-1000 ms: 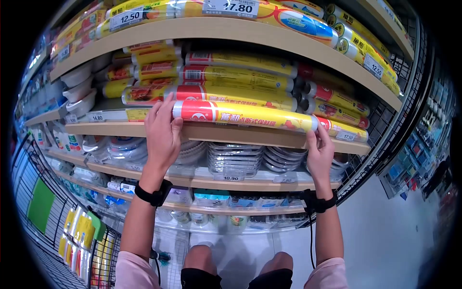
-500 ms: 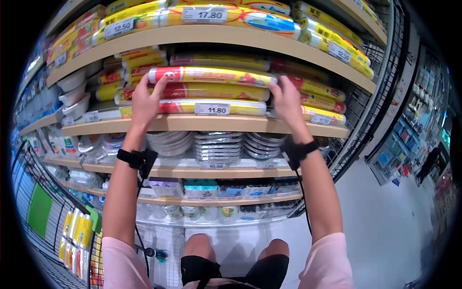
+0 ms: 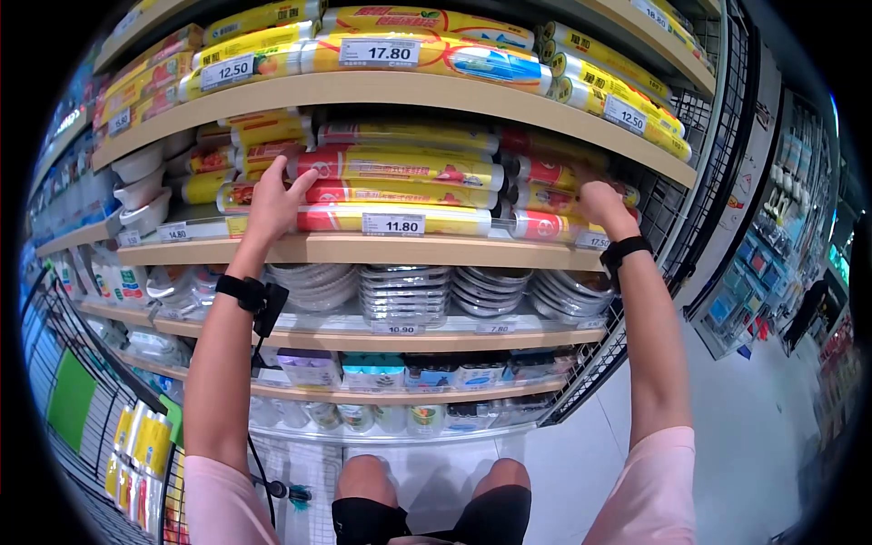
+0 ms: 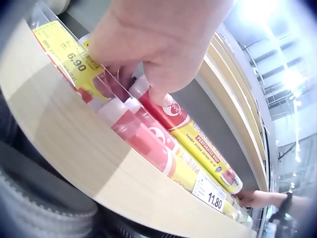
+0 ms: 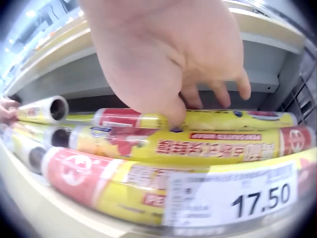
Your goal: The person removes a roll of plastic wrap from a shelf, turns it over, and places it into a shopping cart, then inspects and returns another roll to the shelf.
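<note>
In the head view my left hand [image 3: 274, 195] is at the left end of a yellow and red roll of cling wrap [image 3: 409, 168], which lies on top of a stack. Its thumb presses the red end and its fingers reach behind, as the left wrist view also shows. My right hand [image 3: 604, 207] is over the neighbouring stack to the right, behind the 17.50 price tag [image 5: 237, 198]. In the right wrist view its thumb touches a rear roll [image 5: 237, 119], while the fingers hang loosely above, holding nothing.
A shelf board [image 3: 400, 91] with more rolls runs close above my hands. Below, another shelf holds stacked foil trays [image 3: 404, 295]. White bowls [image 3: 145, 195] stand left. A black wire cart [image 3: 68, 454] is at lower left, and wire mesh [image 5: 302, 94] closes the right side.
The cling wrap roll, held between both hands before the shelf, has gone up and back onto the stack. My right hand has left its right end and moved right to the neighbouring rolls.
</note>
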`<state>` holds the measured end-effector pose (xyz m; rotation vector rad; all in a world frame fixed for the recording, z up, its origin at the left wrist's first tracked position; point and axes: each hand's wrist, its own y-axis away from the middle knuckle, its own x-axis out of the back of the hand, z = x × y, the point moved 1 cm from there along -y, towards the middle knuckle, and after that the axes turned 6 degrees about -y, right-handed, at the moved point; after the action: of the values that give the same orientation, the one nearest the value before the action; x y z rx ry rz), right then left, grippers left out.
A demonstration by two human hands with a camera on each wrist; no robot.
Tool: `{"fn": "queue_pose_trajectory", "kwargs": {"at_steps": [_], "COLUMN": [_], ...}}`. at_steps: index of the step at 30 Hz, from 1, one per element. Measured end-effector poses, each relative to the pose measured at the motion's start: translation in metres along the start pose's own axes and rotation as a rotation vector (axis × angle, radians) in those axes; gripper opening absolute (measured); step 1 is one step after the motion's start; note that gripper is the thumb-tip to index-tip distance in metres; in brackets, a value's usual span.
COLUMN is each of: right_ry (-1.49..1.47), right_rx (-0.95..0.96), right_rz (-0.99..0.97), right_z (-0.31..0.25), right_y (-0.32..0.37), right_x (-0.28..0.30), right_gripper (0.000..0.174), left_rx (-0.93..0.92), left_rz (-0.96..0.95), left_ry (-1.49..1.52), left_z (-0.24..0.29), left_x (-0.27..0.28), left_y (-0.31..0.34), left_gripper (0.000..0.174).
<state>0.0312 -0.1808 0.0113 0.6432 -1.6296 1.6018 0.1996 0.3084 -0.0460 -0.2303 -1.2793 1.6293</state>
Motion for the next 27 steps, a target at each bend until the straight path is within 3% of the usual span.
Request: {"fn": "queue_pose_trajectory", "kwargs": {"at_steps": [1,2,7,10,14,17,20,22,24,27], "right_ry": [-0.027,0.045,0.124,-0.082,-0.105,0.081,0.116,0.028,-0.185,-0.226], "right_rx": [0.096,0.009,0.102,0.008,0.056,0.164,0.166,0.166,0.154,0.014], "right_rz": [0.010,-0.061,-0.034,-0.063,-0.006,0.042,0.059,0.029,0.001,-0.066], "right_z": [0.012,0.016,0.023,0.030,0.031,0.038,0.041,0.043,0.044,0.047], "right_y": [-0.006,-0.012,-0.010,-0.012,-0.008,-0.012,-0.009,-0.011,-0.011,0.000], "right_x": [-0.003,-0.003,0.001,0.003,0.002,-0.005,-0.004,0.000,0.005,0.020], "right_gripper": [0.059,0.055,0.051,0.049,0.046,0.046,0.045,0.045,0.044,0.047], "left_rx": [0.024,0.048,0.062,0.035,0.152,0.266,0.166,0.161,0.156,0.143], "left_rz": [-0.027,-0.052,-0.039,0.007,-0.053,-0.125,-0.143,-0.166,-0.145,-0.162], "left_ry": [0.024,0.046,0.043,0.078,-0.034,-0.171,-0.192,-0.192,-0.139,-0.119], "left_z": [0.001,0.005,0.002,0.016,0.025,0.031,0.010,-0.006,-0.014,0.010], "left_x": [0.002,0.004,0.000,0.003,0.001,0.002,-0.006,-0.013,-0.018,-0.010], "left_y": [0.000,0.000,-0.006,-0.002,-0.002,-0.004,-0.006,-0.011,-0.013,-0.009], "left_gripper": [0.047,0.046,0.052,0.054,0.054,0.064,0.072,0.081,0.080,0.076]}}
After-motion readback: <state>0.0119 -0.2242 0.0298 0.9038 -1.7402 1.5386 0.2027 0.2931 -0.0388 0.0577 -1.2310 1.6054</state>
